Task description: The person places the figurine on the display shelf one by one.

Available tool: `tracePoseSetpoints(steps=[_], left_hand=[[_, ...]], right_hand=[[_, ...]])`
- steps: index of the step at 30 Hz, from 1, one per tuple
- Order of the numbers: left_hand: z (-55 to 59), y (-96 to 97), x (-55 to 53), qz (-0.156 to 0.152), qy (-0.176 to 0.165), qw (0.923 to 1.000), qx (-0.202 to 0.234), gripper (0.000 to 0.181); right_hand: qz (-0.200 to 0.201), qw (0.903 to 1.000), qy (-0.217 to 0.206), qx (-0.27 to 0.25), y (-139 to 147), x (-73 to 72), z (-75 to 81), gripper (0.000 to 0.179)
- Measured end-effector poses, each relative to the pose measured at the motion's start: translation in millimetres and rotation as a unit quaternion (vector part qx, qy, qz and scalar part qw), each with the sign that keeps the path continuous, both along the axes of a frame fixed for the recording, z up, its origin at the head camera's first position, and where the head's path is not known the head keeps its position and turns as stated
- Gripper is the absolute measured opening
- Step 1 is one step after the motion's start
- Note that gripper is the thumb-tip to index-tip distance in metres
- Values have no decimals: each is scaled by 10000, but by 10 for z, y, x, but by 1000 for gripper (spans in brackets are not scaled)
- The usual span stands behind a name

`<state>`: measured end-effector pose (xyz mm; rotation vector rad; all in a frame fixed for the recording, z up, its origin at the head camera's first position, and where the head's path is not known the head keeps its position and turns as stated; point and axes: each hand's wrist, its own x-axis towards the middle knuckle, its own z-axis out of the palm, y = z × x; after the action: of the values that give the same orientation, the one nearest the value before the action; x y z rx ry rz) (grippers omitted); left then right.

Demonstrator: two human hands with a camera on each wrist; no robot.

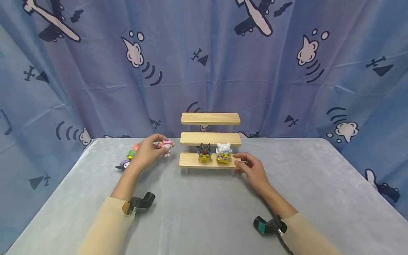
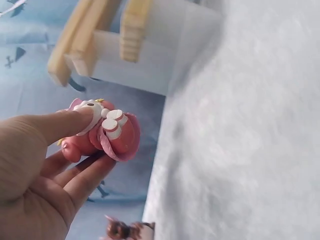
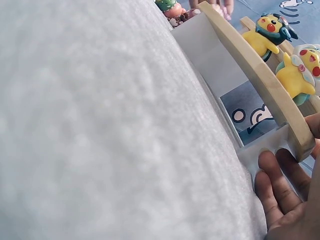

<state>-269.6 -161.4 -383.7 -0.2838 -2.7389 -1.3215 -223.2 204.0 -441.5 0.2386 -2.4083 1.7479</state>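
My left hand [image 1: 147,151] pinches a small pink-and-white figurine [image 1: 167,144] between thumb and fingers, just left of a three-tier wooden display shelf [image 1: 189,160]. In the left wrist view the figurine [image 2: 125,139] is tipped, with its white feet showing, and is held off the table. My right hand [image 1: 255,174] grips the right end of the lowest tier; in the right wrist view its fingertips [image 3: 268,159] touch the pale side support. On that tier stand a yellow figurine in a dark hood [image 1: 204,156] and a yellow figurine in a white hood [image 1: 224,154].
Beyond my left forearm, a green-and-orange figurine [image 1: 131,153] and a purple-and-black figurine [image 1: 122,164] are on the table, partly hidden. A brown figurine [image 2: 125,230] shows low in the left wrist view. A blue patterned curtain [image 1: 207,67] hangs behind the pale cloth-covered table [image 1: 197,212].
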Motion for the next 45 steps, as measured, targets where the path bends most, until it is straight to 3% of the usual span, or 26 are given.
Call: tracePoseSetpoints(steps=[14, 24, 28, 37, 45], left_hand=[[258, 87, 99, -22, 237, 9961, 852, 36], [393, 181, 90, -313, 559, 9910, 1173, 35], [421, 249, 64, -369, 587, 9885, 1342, 35], [483, 462, 11, -525, 379, 9895, 1292, 36], [410, 600, -18, -561, 267, 9890, 1341, 33]], right_hand=[[-20, 10000, -28, 31, 22, 12, 6, 31], [-16, 10000, 35, 5, 25, 9, -14, 29], [-56, 10000, 70, -34, 36, 17, -6, 28], [-75, 9999, 59, -48, 40, 37, -22, 28], [-54, 9999, 37, -117, 45, 30, -24, 27]])
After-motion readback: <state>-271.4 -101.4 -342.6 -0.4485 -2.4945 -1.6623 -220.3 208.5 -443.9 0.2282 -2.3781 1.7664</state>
